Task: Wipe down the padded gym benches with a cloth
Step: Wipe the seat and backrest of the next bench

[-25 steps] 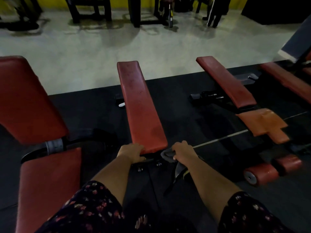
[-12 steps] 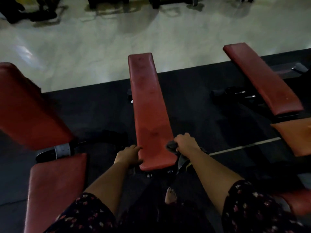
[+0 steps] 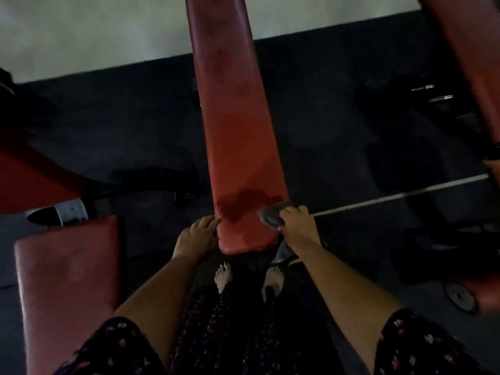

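My left hand [image 3: 198, 235], lower centre of frame: fingers straight, back of hand up. My right hand [image 3: 296, 226], just right of it: fingers curled, gripping the cloth [image 3: 270, 215]. Left forearm [image 3: 162, 288] and right forearm [image 3: 338, 274] bare, extended.

Two long red benches: the middle bench [image 3: 235, 131] and the right bench [image 3: 470, 50]. Two more red pads at left: a seat pad [image 3: 67, 280] and a back pad [image 3: 27, 180]. One red roller [image 3: 485, 296]. One grey cloth [image 3: 272, 216]. Two hands: left hand [image 3: 198, 236], right hand [image 3: 297, 226]. Two bare feet: left foot [image 3: 223, 274], right foot [image 3: 273, 282].
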A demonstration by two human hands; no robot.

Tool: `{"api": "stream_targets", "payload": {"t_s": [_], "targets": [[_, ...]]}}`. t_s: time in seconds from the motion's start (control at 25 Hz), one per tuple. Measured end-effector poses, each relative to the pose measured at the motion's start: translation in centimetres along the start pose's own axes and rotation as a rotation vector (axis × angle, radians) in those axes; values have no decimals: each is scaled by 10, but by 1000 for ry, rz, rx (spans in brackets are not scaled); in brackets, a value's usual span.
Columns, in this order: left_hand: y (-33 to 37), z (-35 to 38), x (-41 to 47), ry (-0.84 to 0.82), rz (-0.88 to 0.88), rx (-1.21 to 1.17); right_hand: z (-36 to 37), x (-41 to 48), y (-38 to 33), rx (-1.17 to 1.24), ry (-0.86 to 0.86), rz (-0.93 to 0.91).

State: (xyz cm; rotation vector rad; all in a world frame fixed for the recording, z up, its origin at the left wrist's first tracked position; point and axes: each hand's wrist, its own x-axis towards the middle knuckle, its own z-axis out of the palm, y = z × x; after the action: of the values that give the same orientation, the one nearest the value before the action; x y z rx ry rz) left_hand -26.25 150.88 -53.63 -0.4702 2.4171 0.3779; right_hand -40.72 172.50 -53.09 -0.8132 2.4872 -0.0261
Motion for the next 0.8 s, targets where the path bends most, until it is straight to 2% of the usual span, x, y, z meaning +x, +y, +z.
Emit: {"api": "stream_targets", "payload": {"t_s": [0.16,0.24,0.36,0.48,0.56,0.64,0.72,0.8], "targets": [[-14,16,50,86,-48,-197,32,26,-4,171,234,71],[-22,29,64,196,67,-141,55,26,-6,159,261,61],[-43,40,88,409,329,124,81,21,-10,157,135,191],[-48,29,113,360,345,120,91,31,1,326,45,196],[-46,21,129,307,331,81,88,30,11,272,43,102],[-48,15,144,264,352,104,89,21,23,151,116,26],[-53,9,155,215,395,150,90,8,26,170,167,125],[-60,5,160,191,437,171,95,-3,9,269,164,330]]}}
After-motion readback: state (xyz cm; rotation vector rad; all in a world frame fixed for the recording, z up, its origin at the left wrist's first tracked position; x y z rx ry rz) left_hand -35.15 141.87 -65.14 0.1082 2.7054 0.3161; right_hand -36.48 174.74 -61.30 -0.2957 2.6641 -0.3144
